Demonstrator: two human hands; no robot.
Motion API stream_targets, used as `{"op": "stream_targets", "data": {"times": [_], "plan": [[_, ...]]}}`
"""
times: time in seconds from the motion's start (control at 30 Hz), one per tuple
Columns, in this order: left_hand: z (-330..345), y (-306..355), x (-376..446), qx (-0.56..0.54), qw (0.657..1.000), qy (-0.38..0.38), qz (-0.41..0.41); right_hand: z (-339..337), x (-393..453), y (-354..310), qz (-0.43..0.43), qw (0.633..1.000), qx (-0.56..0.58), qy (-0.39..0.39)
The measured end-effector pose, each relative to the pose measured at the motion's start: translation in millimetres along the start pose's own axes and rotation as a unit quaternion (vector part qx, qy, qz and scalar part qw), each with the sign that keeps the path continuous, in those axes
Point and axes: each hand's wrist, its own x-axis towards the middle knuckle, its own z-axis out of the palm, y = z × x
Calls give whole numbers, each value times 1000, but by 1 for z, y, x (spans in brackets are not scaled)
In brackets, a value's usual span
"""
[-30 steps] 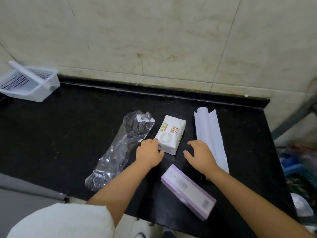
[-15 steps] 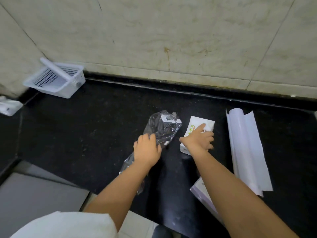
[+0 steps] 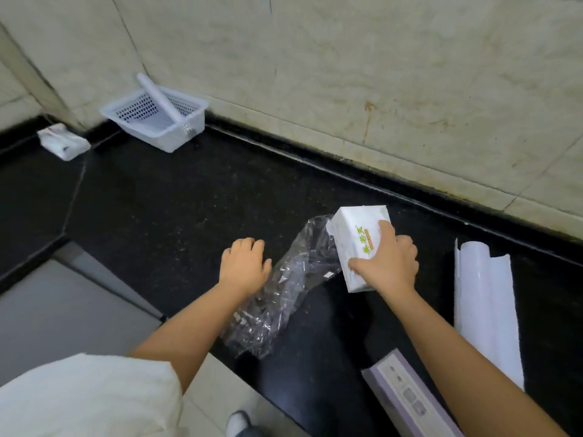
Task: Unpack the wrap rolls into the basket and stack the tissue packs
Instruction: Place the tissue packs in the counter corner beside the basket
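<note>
1. My right hand (image 3: pixel 386 263) grips a white tissue pack (image 3: pixel 356 244) from above, thumb along its near left edge and fingers curled over its right side. The pack is tilted, its far end up.
2. I cannot tell whether the pack's near end touches the black table (image 3: pixel 176 203) or hangs just above it.
3. My left hand (image 3: pixel 244 266) is palm down with the fingers loosely spread, holding nothing. Its thumb side is just beside a crumpled clear plastic bag (image 3: pixel 284 288), and I cannot tell if it touches.
4. The bag lies on the table between my two hands, running from beside the tissue pack toward the near edge of the table.
5. A white basket (image 3: pixel 176 134) stands well apart in the far left corner, against the tiled wall (image 3: pixel 378 74). One white wrap roll (image 3: pixel 159 97) leans in it, its upper end poking over the rim.
6. A second tissue pack (image 3: pixel 63 143) lies on the table to the left of the basket, close to the wall corner.
7. To the right of my right hand, a partly unrolled white sheet roll (image 3: pixel 482 304) lies on the table, apart from the pack I hold.
8. A long purple box (image 3: pixel 407 402) lies at the near edge of the table, partly hidden under my right forearm.
</note>
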Motion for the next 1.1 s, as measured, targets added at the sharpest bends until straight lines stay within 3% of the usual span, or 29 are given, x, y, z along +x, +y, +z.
{"op": "stream_targets", "data": {"times": [0.2, 0.43, 0.8, 1.1], "plan": [[-10, -78, -18, 3, 997, 28, -74, 35, -24, -99, -139, 989, 5, -52], [-33, -230, -60, -6, 985, 18, -171, 117, -78, -232, -244, 963, -3, -116], [-85, -461, -121, 0, 967, 58, -250, 222, -154, -428, -296, 948, -25, -113], [-104, -537, -56, -35, 971, 57, -230, 264, -123, -509, -260, 958, -12, -118]]}}
